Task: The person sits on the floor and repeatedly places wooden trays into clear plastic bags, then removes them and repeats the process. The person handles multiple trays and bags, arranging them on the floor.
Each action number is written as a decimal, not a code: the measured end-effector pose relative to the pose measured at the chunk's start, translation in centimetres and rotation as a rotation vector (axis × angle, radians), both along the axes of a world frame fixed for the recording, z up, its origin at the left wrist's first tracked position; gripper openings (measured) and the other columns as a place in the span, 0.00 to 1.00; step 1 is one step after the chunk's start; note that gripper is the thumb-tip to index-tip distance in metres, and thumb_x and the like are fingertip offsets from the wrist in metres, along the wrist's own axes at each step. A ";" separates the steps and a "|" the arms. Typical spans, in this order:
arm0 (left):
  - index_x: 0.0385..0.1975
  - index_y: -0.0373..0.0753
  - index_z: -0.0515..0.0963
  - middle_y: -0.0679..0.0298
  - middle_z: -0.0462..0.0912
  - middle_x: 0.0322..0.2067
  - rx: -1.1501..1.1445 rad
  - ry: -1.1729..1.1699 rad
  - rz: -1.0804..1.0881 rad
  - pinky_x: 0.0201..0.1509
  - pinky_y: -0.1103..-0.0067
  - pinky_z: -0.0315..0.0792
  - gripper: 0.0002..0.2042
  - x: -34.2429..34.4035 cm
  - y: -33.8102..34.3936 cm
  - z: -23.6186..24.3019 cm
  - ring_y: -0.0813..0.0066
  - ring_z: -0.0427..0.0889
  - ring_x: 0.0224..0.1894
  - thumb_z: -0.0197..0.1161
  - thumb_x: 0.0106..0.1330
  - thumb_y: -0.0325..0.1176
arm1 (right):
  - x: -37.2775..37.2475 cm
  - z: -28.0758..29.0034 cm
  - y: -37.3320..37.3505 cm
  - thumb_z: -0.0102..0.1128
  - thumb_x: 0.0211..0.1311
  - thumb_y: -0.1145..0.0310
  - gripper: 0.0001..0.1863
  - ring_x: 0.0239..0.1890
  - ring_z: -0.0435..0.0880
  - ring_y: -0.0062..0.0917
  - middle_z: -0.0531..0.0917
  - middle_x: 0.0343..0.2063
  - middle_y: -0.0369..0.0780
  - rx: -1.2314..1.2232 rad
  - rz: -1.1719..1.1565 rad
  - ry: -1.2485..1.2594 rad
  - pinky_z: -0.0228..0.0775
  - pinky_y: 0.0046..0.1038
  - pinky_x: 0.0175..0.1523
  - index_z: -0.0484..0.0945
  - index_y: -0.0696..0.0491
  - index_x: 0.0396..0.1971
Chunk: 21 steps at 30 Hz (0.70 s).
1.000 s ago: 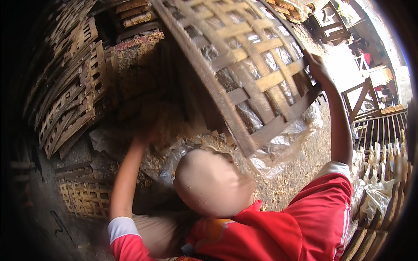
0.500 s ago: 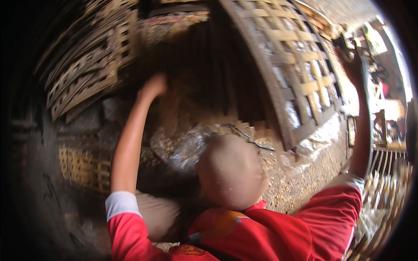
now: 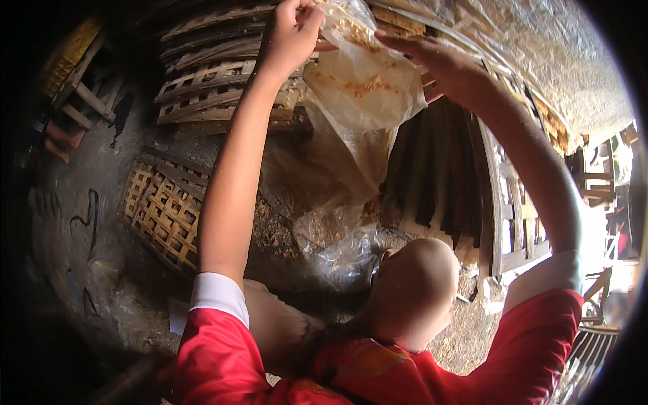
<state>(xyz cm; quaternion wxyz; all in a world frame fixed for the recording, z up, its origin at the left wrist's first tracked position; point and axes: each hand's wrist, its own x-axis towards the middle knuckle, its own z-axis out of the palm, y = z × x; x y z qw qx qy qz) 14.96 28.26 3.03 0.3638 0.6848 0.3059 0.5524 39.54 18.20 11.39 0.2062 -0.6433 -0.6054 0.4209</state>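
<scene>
A translucent plastic sheet or bag (image 3: 364, 88), with orange-brown crumbs clinging to it, hangs in front of me at the top. My left hand (image 3: 293, 34) is closed in a pinch on its upper left edge. At its right edge is my right hand (image 3: 449, 67), with fingers stretched and apart, touching or nearly touching the plastic. The sheet's lower part trails down toward a crumpled clear plastic heap (image 3: 344, 250) on the floor, beside my bent bare knee (image 3: 418, 290).
Woven slatted wooden panels (image 3: 209, 88) are stacked behind my left arm. Another woven panel (image 3: 162, 206) lies on the floor at left. A slatted frame (image 3: 516, 209) stands at right, near dark upright slats (image 3: 432, 169). Crumbs (image 3: 273, 229) litter the floor.
My left hand has risen and now grips the plastic. My right hand has swung inward from the far right to the sheet's edge. The view has shifted.
</scene>
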 end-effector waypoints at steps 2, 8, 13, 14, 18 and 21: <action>0.39 0.36 0.76 0.65 0.83 0.35 -0.047 0.013 -0.127 0.42 0.75 0.83 0.08 -1.8 -0.7 1.2 0.77 0.83 0.37 0.62 0.73 0.34 | 0.7 -2.0 2.3 0.66 0.65 0.44 0.34 0.57 0.84 0.31 0.78 0.61 0.46 -0.076 0.093 0.338 0.79 0.35 0.58 0.78 0.56 0.60; 0.46 0.38 0.79 0.61 0.86 0.44 -0.377 0.540 -0.317 0.47 0.71 0.86 0.19 -9.4 -5.3 4.9 0.72 0.87 0.46 0.70 0.66 0.45 | -0.7 1.4 5.1 0.65 0.67 0.71 0.14 0.44 0.85 0.19 0.87 0.44 0.39 0.502 0.403 0.130 0.78 0.27 0.53 0.84 0.55 0.51; 0.58 0.38 0.79 0.56 0.86 0.49 0.357 0.365 0.223 0.49 0.77 0.81 0.36 -13.4 -3.0 2.9 0.70 0.84 0.53 0.80 0.53 0.53 | -7.3 9.3 1.8 0.63 0.66 0.74 0.06 0.39 0.87 0.31 0.89 0.37 0.41 0.983 0.920 -0.405 0.80 0.32 0.50 0.89 0.53 0.37; 0.58 0.37 0.79 0.57 0.86 0.48 0.496 0.218 0.323 0.50 0.78 0.80 0.34 -12.7 -2.5 2.6 0.72 0.84 0.51 0.80 0.54 0.50 | -8.3 10.1 1.3 0.63 0.65 0.76 0.06 0.40 0.87 0.31 0.89 0.37 0.41 0.936 0.981 -0.346 0.80 0.32 0.51 0.89 0.53 0.37; 0.57 0.34 0.79 0.55 0.85 0.49 0.278 -0.001 0.196 0.56 0.73 0.78 0.25 -5.9 -5.5 4.4 0.72 0.84 0.52 0.78 0.59 0.30 | -9.1 10.3 1.2 0.66 0.62 0.77 0.08 0.42 0.87 0.31 0.89 0.41 0.41 0.924 1.149 -0.296 0.81 0.32 0.52 0.88 0.54 0.40; 0.49 0.32 0.82 0.58 0.88 0.42 0.171 0.041 -0.085 0.49 0.76 0.80 0.18 -11.4 -2.2 3.6 0.74 0.85 0.45 0.75 0.59 0.25 | -9.8 10.1 -0.2 0.72 0.58 0.72 0.17 0.46 0.86 0.32 0.86 0.49 0.42 0.925 0.902 -0.354 0.80 0.32 0.53 0.85 0.53 0.48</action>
